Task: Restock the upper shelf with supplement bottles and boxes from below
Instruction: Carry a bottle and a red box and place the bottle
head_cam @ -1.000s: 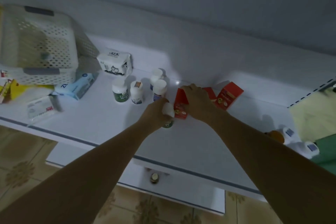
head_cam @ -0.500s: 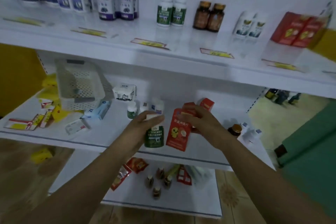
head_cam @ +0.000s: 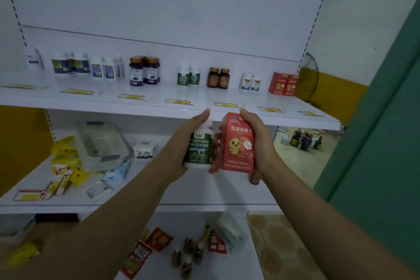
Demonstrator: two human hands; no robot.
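Left hand point(head_cam: 181, 143) grips green bottle point(head_cam: 200, 150), right hand point(head_cam: 259, 145) grips red box point(head_cam: 238, 143); both upright, just below upper shelf point(head_cam: 159, 109) edge.

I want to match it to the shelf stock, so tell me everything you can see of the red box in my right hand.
The red box is a tall carton, cardboard by its look, held upright and facing the camera. White Chinese lettering runs near its top, a yellow cartoon chick sits mid-face, fine white print below. The right hand wraps it from the right, near the upper shelf front edge, beside the green-labelled bottle.
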